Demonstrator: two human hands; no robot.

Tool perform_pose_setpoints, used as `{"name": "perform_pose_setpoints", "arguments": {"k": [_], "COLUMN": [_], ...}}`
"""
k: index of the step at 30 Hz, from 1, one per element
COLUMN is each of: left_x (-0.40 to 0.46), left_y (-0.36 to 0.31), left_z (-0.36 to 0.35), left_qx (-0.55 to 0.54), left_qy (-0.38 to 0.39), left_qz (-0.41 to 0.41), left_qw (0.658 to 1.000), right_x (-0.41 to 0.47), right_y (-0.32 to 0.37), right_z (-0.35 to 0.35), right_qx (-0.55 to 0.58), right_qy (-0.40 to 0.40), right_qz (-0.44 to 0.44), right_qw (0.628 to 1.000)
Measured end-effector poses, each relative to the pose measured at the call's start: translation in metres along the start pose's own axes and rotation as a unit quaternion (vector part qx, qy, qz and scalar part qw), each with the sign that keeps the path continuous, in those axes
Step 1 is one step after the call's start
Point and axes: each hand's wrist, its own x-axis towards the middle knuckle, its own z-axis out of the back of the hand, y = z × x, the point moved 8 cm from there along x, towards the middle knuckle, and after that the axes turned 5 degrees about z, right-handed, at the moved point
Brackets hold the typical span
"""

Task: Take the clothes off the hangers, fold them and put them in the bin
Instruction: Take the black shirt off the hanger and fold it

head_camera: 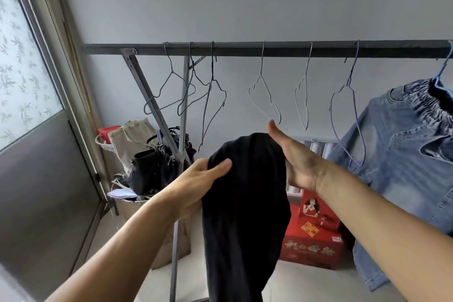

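Folding calls for left hand [196, 186] pinching the black cloth garment [245, 203] while flat, spread right hand [294, 162] smooths it.

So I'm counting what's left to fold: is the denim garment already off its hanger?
No, the denim garment hangs from a blue hanger on the rail, while both hands hold only the black garment.

Left hand [196, 184] gripped a black cloth [245, 203], right hand [294, 159] lay flat against it, bare hangers [266, 95] hung on the rail [245, 48], jeans [404, 167] hung at right
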Motion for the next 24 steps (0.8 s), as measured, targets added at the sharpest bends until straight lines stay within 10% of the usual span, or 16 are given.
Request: {"name": "perform_pose_setpoints", "arguments": {"k": [5, 13, 18, 24], "left_x": [0.009, 0.012, 0.012, 0.018], "left_y": [-0.017, -0.051, -0.041, -0.052], "left_z": [0.013, 0.043, 0.014, 0.033], "left_qx": [-0.038, -0.069, -0.022, 0.031], "left_qy": [-0.045, -0.034, 0.082, -0.114], "left_qz": [0.012, -0.032, -0.057, -0.102], "left_qw": [0.998, 0.997, 0.995, 0.988], "right_x": [-0.008, -0.016, -0.016, -0.022], "right_y": [-0.031, 0.020, 0.040, 0.050], "right_z": [0.007, 0.006, 0.008, 0.035], "right_qx": [-0.141, -0.017, -0.028, -0.090], "right_qy": [0.030, -0.064, -0.120, -0.211], "right_qz": [-0.019, 0.158, 0.202, 0.214], "right_qw": [0.989, 0.985, 0.972, 0.949]}}
